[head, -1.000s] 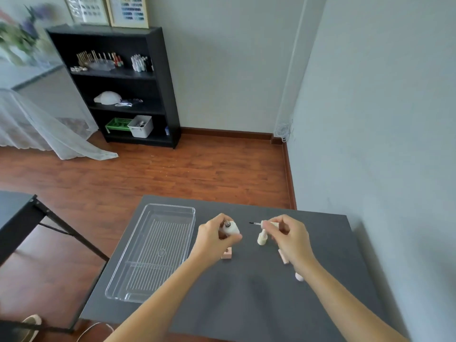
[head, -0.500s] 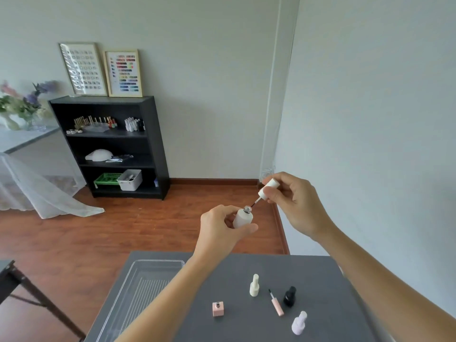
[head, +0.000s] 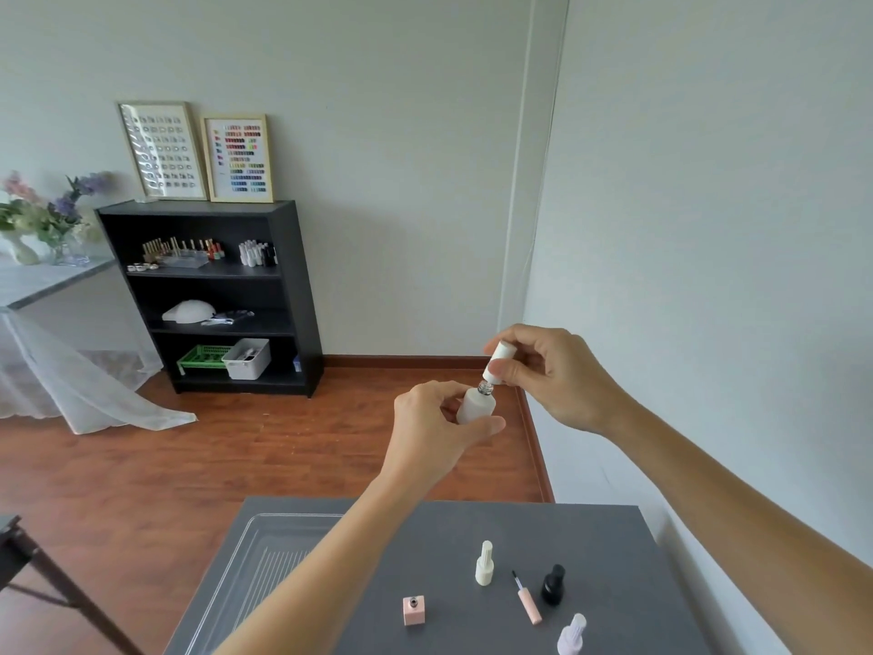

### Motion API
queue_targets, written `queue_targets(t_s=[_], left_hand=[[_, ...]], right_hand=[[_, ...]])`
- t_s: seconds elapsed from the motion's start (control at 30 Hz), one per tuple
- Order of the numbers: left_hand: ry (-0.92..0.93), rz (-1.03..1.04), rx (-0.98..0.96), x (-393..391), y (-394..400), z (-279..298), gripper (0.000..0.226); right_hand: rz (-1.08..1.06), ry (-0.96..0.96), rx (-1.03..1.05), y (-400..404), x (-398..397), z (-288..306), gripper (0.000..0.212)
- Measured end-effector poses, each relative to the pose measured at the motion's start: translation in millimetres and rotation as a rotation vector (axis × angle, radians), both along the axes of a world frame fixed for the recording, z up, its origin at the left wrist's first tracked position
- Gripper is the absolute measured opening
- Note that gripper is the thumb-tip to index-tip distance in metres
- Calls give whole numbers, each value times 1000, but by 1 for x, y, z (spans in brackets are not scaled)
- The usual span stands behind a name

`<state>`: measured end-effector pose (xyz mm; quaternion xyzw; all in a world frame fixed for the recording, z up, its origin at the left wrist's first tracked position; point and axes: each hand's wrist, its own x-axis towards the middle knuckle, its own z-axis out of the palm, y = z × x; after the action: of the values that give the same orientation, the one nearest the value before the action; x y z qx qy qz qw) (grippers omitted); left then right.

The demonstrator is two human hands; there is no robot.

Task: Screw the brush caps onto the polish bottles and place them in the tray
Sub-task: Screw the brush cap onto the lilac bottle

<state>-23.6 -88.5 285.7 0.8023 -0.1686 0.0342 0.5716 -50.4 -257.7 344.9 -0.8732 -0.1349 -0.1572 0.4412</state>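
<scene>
My left hand (head: 432,430) grips a white polish bottle (head: 476,405), held up in the air above the table. My right hand (head: 550,376) pinches a white brush cap (head: 497,362) sitting right over the bottle's neck, its brush down inside. On the grey table (head: 609,555) below stand an open pink square bottle (head: 414,610), a capped cream bottle (head: 484,563), a capped black bottle (head: 553,584) and a capped lilac bottle (head: 570,634). A pink brush cap (head: 528,599) lies flat between the cream and black bottles. The clear plastic tray (head: 264,555) sits on the table's left side.
A white wall (head: 708,276) runs close along the table's right edge. Across the wooden floor stands a black shelf (head: 302,295) with polish bottles and boxes. A second dark table's corner (head: 14,536) shows at the lower left.
Both hands lifted the white bottle and cap off the table into the air. The brush went down into the neck, and the cap now sits close over it.
</scene>
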Motion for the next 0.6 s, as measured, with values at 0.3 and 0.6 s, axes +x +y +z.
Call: queue_targets(t_s=[0.3, 0.6], left_hand=[[-26, 32, -62, -1, -9, 7, 25], [-1, 27, -77, -1, -15, 10, 21]], right_hand=[[-192, -63, -126, 4, 9, 10, 52], [106, 89, 84, -16, 11, 21, 17]])
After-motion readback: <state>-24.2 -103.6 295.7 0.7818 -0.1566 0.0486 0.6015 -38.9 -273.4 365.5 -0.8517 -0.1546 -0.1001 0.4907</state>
